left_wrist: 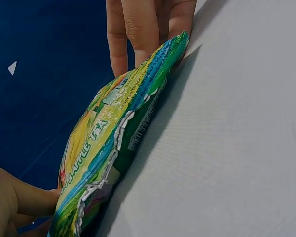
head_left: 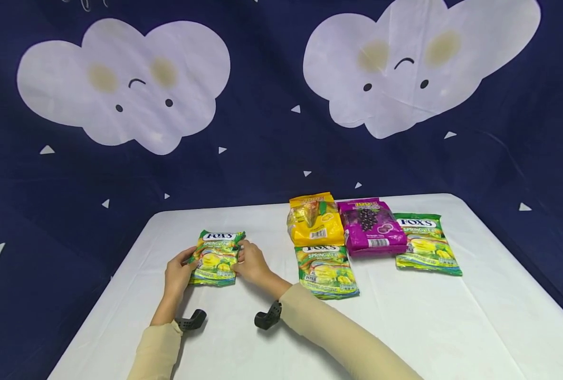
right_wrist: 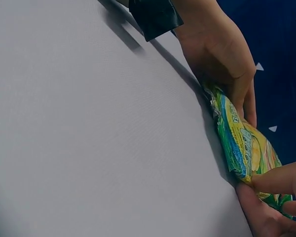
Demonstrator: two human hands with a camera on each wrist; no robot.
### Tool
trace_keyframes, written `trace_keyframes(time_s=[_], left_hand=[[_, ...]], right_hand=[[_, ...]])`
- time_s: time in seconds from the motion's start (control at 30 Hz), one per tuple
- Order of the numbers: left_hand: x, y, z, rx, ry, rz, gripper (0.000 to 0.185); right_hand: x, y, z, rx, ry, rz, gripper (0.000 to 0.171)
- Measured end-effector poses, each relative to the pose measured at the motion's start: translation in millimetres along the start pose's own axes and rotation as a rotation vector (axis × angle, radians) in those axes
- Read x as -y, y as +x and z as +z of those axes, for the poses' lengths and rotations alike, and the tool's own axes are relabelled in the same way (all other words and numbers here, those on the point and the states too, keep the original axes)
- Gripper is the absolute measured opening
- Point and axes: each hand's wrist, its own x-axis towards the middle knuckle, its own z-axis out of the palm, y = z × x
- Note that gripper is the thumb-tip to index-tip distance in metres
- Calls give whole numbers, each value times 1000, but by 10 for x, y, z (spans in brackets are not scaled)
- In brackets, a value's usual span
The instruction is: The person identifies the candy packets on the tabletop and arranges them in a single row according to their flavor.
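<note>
1. The left hand (head_left: 177, 274) and the right hand (head_left: 251, 264) are together gripping a green and yellow foil candy bag printed "FOX'S" (head_left: 215, 257), one hand at each side edge.
2. The left hand is pinching the bag's left edge, thumb on the printed face and fingers curled beneath; the right hand is clasping the opposite edge, its fingers (left_wrist: 138, 29) folding over the bag's rim.
3. The held bag is resting on the white cloth-covered table (head_left: 452, 327), its printed face upward and its top seam pointing away from the person.
4. In the left wrist view the bag (left_wrist: 113, 148) is standing slightly raised on its edge against the table (left_wrist: 237, 148); in the right wrist view the bag (right_wrist: 244, 145) is lying between the two hands.
5. To the right of the grip, a second green "FOX'S" bag (head_left: 327, 270) is lying just beyond the right forearm.
6. Farther right and behind it are lying a yellow foil bag (head_left: 315, 220), a purple bag showing grapes (head_left: 371, 227) and a third green "FOX'S" bag (head_left: 426, 244).
7. A dark blue backdrop printed with white clouds (head_left: 272, 158) is hanging behind the grip.
</note>
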Motion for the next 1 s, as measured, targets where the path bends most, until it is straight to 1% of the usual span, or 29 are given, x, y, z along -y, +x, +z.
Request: trace_keyframes(time_s=[0.2,0.27,0.33,0.37,0.47,0.5,0.57,0.6,0.73,0.8,0.93,1.0], left_hand=[[10,20,-7,-4,-12,1,44],[9,17,-5,-11,-7,3,43],[10,11,-3,-13,-2,6,43],[12,8,0,-13,4,8,43],[15,-6,10,-16,23,17,42],[17,-11,14,-18,32,23,42],[16,-18,19,-30,58,41,42],[16,-20,21,-33,79,54,42],[-18,-43,36,-51,186,114,42],[-39,-54,45,-64,242,145,42],[-69,-69,69,-119,321,188,40],[-87,-81,77,-144,341,209,40]], right_hand=[[10,17,-8,21,-23,6,62],[-4,22,-9,20,-23,-15,61],[-11,14,-17,19,-12,-34,60],[-80,35,16,8,-16,-67,59],[-95,14,10,15,8,-73,58],[-95,11,10,20,26,-60,58],[-97,14,15,25,50,-35,59],[-32,-7,-14,36,63,1,60],[-21,-3,-9,37,69,30,61],[-15,-13,-13,45,113,46,61],[1,-36,-38,64,229,96,59],[21,-50,-60,64,242,113,56]])
